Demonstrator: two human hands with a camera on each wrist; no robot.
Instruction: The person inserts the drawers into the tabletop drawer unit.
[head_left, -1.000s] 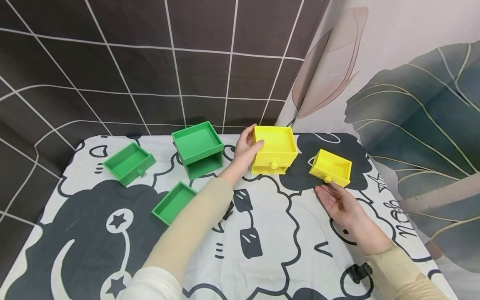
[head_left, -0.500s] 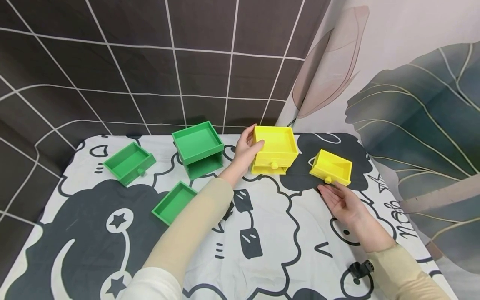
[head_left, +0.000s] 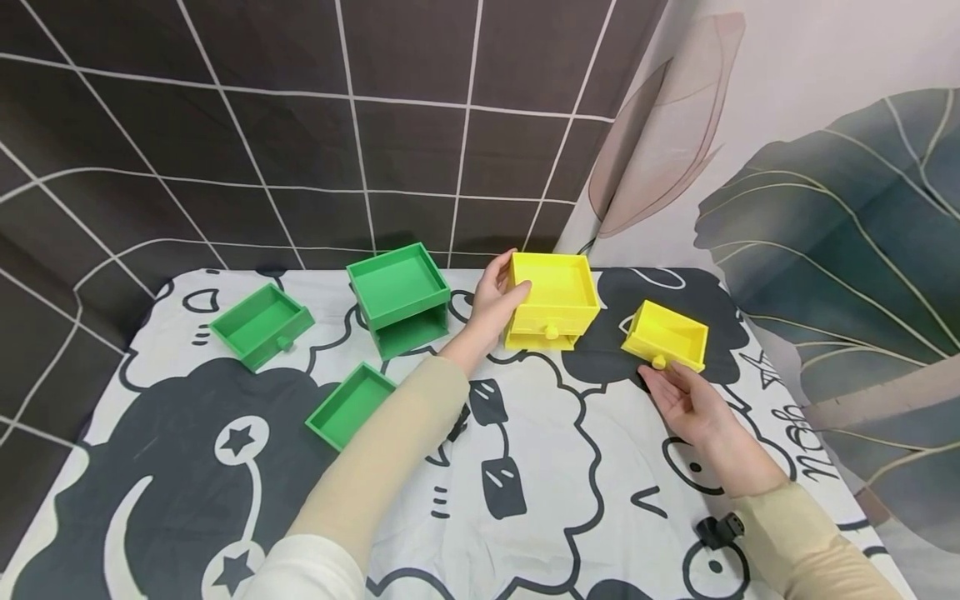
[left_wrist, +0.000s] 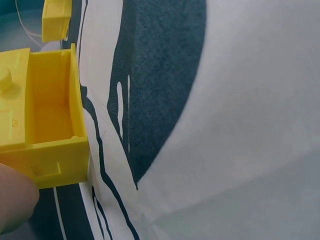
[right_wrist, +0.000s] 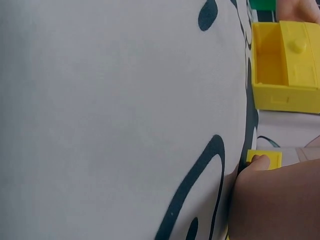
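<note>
left hand (head_left: 495, 304): grips yellow cabinet (head_left: 557, 287), left side | right hand (head_left: 697, 412): nearer, relaxed, nothing gripped | yellow drawer (head_left: 669, 335): right of cabinet, at right fingertips, contact unclear; knobbed long side facing right hand

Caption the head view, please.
Left hand grips a yellow cabinet, right hand by a yellow drawer; green cabinet farther left.

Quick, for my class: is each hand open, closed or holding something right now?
Left hand: closed, holding the yellow cabinet.
Right hand: open, beside the yellow drawer; whether it touches cannot be told.
</note>
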